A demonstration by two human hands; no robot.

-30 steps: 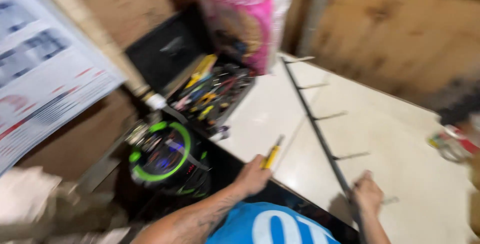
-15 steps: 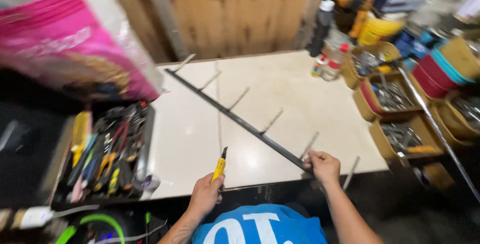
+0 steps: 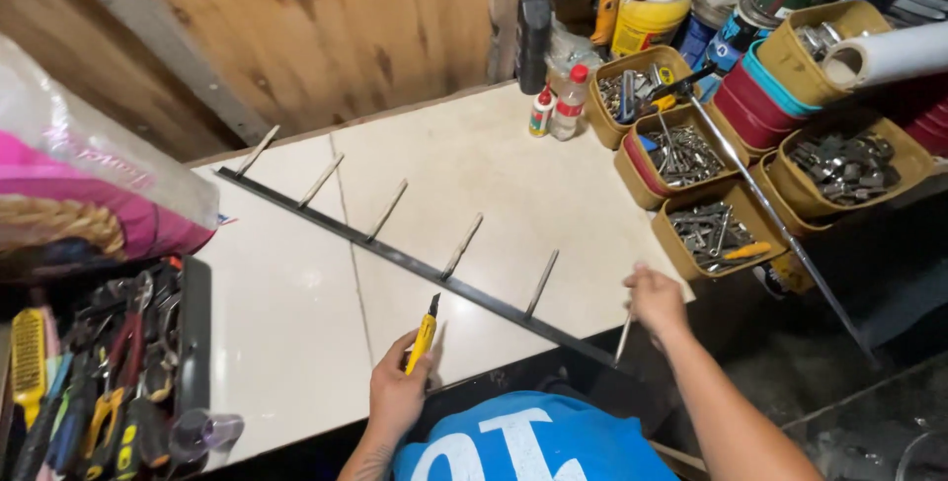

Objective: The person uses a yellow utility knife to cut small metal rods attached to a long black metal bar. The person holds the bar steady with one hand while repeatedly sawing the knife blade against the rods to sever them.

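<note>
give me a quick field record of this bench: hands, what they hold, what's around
left hand: grips a yellow utility knife, blade end up
right hand: on the end prong of a black pronged metal bar
bar: lies diagonally on the white tabletop
left side: tool tray, pink bag
right side: yellow hardware bins

Head view: worn on the person's head, looking steeply down and forward.
Faces: the white bench (image 3: 474, 175), wooden wall (image 3: 326, 27) behind.
Nearness: close, within arm's reach.
</note>
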